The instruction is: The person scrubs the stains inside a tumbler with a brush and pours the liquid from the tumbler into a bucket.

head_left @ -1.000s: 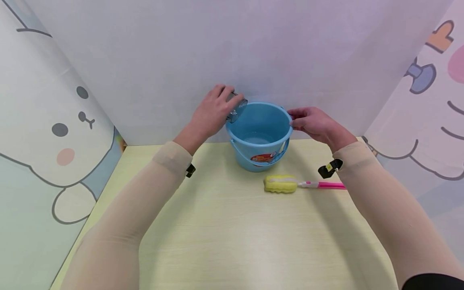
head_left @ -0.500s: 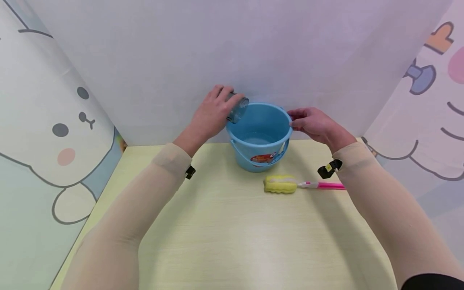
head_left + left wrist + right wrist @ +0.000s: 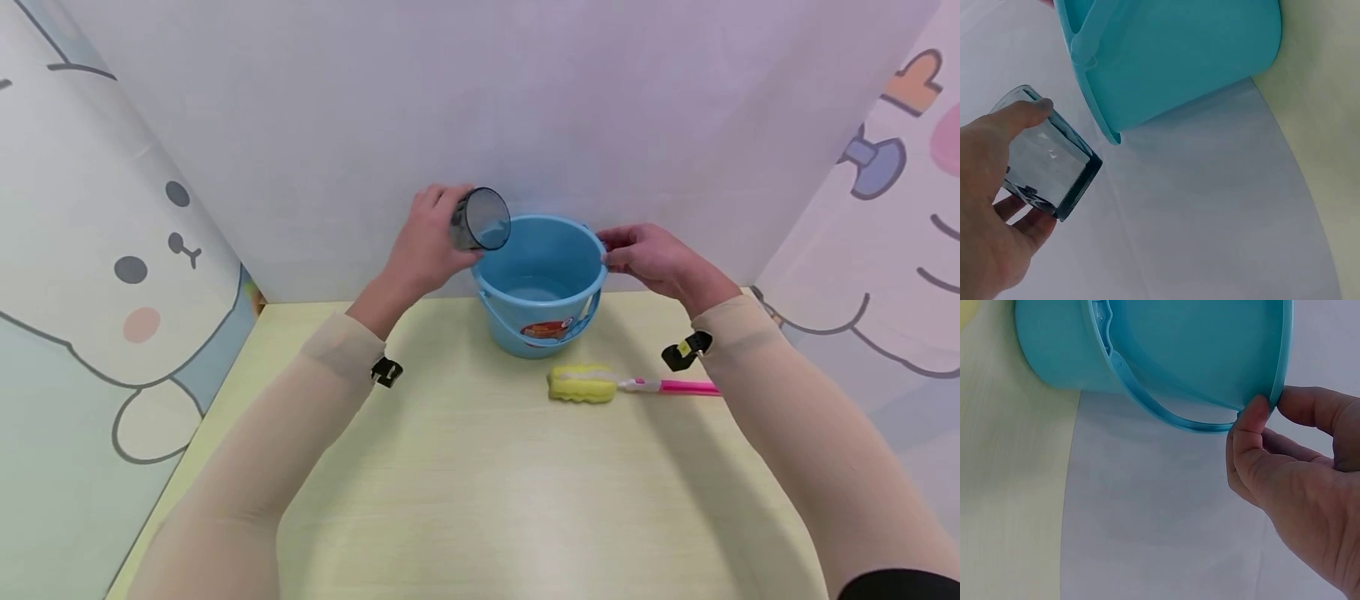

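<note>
A smoky clear drinking glass is tilted at the bucket's left rim, its mouth turned toward the head camera. My left hand grips it around the side; the left wrist view shows the thumb along one wall of the glass and fingers under the other. The blue plastic bucket stands upright at the back of the table, a little water showing at its bottom. On its right rim, my right hand pinches the edge, fingers and thumb meeting there in the right wrist view.
In front of the bucket lies a yellow sponge brush with a pink and white handle, partly behind the right sleeve. The pale table meets a white backdrop just behind the bucket. Cartoon-printed panels flank both sides.
My left hand has turned the glass from tipped over the bucket to mouth toward the camera, shifting slightly left. My right hand stays on the rim.
</note>
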Tool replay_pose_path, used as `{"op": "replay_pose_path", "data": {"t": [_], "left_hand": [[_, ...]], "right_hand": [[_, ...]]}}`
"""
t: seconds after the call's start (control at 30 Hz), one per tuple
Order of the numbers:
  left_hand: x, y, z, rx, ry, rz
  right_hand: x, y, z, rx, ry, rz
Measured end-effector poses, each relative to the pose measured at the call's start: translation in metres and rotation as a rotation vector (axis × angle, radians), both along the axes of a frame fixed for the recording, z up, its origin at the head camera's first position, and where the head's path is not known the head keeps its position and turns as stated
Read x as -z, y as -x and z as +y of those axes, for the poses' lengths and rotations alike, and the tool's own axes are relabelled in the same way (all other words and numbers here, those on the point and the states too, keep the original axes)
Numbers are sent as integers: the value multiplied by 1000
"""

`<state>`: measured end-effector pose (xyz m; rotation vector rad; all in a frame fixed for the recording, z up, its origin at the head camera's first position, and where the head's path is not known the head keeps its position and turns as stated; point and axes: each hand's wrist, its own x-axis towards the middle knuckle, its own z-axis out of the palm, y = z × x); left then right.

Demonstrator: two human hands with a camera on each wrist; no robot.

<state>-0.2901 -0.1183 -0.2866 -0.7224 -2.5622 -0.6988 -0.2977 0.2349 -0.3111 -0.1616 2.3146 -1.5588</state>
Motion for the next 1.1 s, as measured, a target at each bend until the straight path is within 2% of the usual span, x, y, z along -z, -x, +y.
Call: {"op": "replay_pose_path", "data": {"t": [0.27,0.37,0.57,0.83,1.1], "left_hand": [[8,-14,-5,1,-277,-109],[11,-18,-6,3,-349,-129],[16,-23,-9,-17,-423,-157],[16,-36,-11,-61,-487,-203],[20,-46,-15,-60,-524,-230]], "right_hand": [[0,-3,3,-3,-25,22],[-1,-4,4,-11,-37,33],[0,-6,6,-20,-66,54],[-5,-13,11,-10,-120,109],[-8,-22,22,-12,-178,144]]}}
